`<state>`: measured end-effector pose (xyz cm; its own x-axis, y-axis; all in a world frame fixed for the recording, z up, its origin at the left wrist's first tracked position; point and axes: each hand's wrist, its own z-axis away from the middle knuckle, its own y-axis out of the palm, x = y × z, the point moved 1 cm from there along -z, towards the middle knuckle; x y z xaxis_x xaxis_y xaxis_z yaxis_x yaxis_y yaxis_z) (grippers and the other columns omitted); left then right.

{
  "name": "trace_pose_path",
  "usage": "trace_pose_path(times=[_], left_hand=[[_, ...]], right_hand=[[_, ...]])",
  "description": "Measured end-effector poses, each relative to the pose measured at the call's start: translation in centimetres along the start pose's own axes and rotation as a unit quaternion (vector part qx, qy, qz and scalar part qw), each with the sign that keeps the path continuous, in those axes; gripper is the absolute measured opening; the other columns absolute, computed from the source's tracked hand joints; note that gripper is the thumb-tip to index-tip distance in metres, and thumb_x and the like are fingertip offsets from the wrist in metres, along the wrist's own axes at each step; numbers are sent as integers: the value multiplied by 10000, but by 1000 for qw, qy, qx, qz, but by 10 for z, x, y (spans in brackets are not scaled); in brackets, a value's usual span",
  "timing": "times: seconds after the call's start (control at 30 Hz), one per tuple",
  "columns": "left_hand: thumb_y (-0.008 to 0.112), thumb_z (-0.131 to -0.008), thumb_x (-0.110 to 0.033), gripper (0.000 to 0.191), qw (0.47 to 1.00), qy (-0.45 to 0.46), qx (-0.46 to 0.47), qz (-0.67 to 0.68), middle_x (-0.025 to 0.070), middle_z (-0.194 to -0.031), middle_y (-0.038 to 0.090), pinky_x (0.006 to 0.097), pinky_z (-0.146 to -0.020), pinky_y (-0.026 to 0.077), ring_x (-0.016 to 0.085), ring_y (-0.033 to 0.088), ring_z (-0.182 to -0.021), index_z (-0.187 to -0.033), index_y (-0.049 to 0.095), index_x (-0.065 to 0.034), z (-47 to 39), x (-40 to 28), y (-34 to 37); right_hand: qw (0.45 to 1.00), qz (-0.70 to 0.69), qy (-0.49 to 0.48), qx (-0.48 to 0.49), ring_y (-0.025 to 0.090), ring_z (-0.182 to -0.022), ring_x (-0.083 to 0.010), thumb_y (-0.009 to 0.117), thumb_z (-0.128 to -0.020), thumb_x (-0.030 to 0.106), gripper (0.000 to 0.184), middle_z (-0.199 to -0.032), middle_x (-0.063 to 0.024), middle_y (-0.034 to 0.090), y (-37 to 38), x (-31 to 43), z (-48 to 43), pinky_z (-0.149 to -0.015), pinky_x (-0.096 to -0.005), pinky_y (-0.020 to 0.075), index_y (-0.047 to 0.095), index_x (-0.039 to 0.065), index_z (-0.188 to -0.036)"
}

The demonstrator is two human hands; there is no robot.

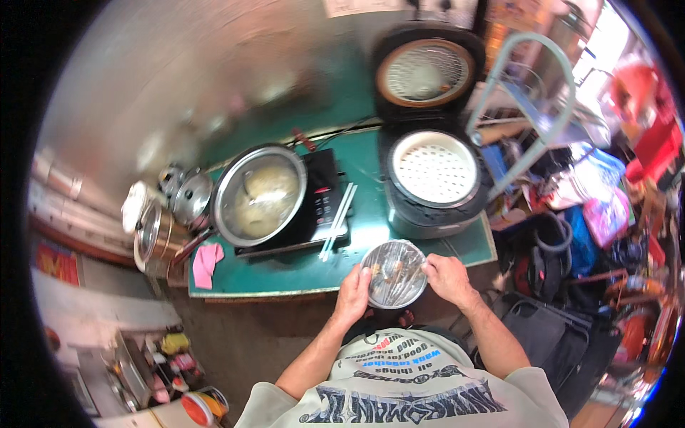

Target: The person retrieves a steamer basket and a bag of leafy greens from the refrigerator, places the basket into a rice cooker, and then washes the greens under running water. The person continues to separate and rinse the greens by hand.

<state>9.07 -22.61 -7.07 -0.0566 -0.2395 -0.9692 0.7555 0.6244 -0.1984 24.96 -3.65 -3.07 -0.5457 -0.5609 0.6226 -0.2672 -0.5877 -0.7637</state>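
Observation:
Between my hands is a round metal bowl [396, 274] covered with clear plastic wrap, with brownish food pieces showing through. My left hand [354, 289] grips its left side, thumb at the rim. At the right rim, my right hand [448, 275] pinches the edge and the wrap. The bowl is held just off the front edge of a green table [369, 206]. Beyond it stands a rice cooker [431, 227], lid up, with a white perforated steamer tray [436, 167] in its top. A pair of pale chopsticks [338, 222] lies across the black induction cooker [321, 200].
A lidded pan [262, 195] with pale contents sits on the induction cooker, its handle pointing front left. A pink cloth [207, 266] lies at the table's left front. Metal pots [190, 198] stand at left. A folding step stool [535, 115] and piled bags crowd the right.

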Motion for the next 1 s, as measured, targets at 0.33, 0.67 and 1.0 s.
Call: trace_pose_path(times=[0.33,0.67,1.0], left_hand=[[400,-1045,-242,351,993,-31,-80,-82,290,-1042,655,498,-835,491,474,621,-996,-1256,531,6,7,26,-59],[402,-1038,-230,357,998,-37,-35,-36,299,-1073,645,483,-861,496,473,617,-1030,-1274,525,8,-5,31,-66],[544,-988,-243,155,958,-29,-109,263,-55,-801,516,236,-600,441,55,513,-705,-938,561,-97,-26,43,-39]], right_hand=[[959,218,-150,100,679,-766,-376,595,-871,211,159,-797,-162,682,43,84,-50,-645,-508,533,643,61,-852],[963,-32,-266,-7,652,-728,-357,630,-859,106,67,-796,-138,639,75,150,-38,-634,-446,533,600,53,-829],[927,-18,-300,226,673,-803,-351,626,-925,267,212,-870,-153,674,24,136,8,-696,-466,531,637,55,-912]])
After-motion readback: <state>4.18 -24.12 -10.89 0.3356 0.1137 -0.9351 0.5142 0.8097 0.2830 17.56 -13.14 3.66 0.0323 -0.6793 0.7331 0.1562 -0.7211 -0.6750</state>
